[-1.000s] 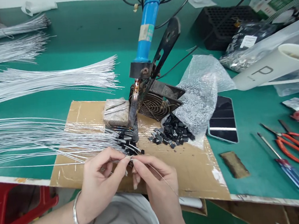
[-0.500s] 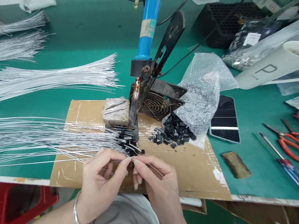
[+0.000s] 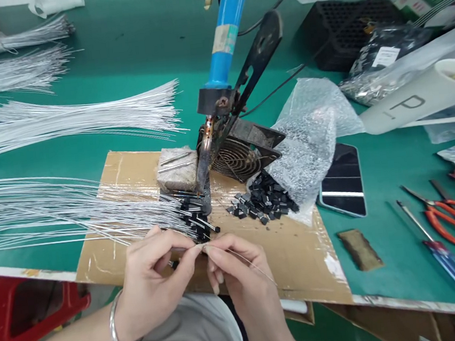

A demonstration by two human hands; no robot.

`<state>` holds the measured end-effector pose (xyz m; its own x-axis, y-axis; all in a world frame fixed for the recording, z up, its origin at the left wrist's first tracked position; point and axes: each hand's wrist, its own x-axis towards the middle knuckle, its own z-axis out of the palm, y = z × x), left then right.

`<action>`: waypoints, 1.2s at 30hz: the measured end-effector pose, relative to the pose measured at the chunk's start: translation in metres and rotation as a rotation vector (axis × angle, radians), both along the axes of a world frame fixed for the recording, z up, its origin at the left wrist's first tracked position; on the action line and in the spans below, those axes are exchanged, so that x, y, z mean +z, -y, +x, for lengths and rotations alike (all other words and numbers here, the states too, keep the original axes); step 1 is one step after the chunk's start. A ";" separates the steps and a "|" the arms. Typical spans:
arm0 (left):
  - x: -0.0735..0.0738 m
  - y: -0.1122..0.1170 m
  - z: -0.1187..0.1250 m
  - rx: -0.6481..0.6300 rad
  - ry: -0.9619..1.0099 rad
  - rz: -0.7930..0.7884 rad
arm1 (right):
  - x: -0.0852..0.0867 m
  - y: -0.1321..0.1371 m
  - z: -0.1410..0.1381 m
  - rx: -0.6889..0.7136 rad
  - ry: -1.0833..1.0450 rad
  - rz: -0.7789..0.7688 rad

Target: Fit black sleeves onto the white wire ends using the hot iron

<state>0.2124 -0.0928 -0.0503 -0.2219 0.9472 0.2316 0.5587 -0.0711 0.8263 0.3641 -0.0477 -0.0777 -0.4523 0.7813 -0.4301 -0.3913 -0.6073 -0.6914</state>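
Both hands meet at the fingertips over the near part of the cardboard. A thin wire (image 3: 249,260) passes between the thumb and index finger of my right hand (image 3: 243,273) and trails off to the right. My left hand (image 3: 160,281), with a bangle at its wrist, pinches at the wire's other end; that tip is hidden by the fingers. Just beyond the fingertips lie many silvery wires (image 3: 131,217) with black pieces (image 3: 198,224) at their ends. A soldering iron (image 3: 219,58) with a blue handle hangs tip-down above them, beside a block (image 3: 177,171) carrying metal pins.
Small black pieces (image 3: 266,199) spill from a bubble-wrap bag (image 3: 307,125) on the cardboard (image 3: 301,265). A fan (image 3: 236,156) stands behind. Rightward are a phone (image 3: 341,181), a screwdriver (image 3: 445,259), red-handled cutters (image 3: 453,224) and a white cup (image 3: 417,98). Wire bundles (image 3: 77,118) lie at left.
The pinched fingertips have moved slightly toward me and to the right. The right hand's lower fingers have shifted a little, and the wire still trails from it.
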 end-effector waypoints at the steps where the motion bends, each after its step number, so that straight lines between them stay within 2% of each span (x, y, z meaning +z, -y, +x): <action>1: 0.000 0.000 0.000 0.001 0.003 -0.007 | 0.000 -0.001 0.000 0.007 0.000 -0.001; 9: -0.004 0.001 0.003 0.049 0.036 -0.043 | -0.001 0.001 -0.001 -0.021 0.006 -0.003; 18: -0.007 0.001 0.008 0.112 0.039 -0.031 | -0.011 0.012 -0.017 -0.196 -0.012 0.009; 22: -0.008 -0.001 0.007 0.127 0.111 -0.069 | -0.014 0.014 -0.016 -0.186 0.031 0.044; 25: -0.007 -0.003 0.004 0.146 0.200 -0.129 | -0.016 0.005 -0.004 -0.157 0.214 0.229; 29: -0.004 -0.007 0.002 0.165 0.280 -0.173 | -0.019 -0.026 0.019 -0.272 0.835 0.752; 32: 0.000 -0.008 0.000 0.168 0.264 -0.161 | -0.023 -0.051 0.033 -0.122 1.172 1.106; 34: 0.001 -0.009 -0.001 0.168 0.261 -0.157 | -0.025 -0.061 0.038 -0.030 1.268 1.214; 36: 0.002 -0.009 -0.003 0.159 0.264 -0.145 | -0.027 -0.065 0.040 -0.008 1.294 1.230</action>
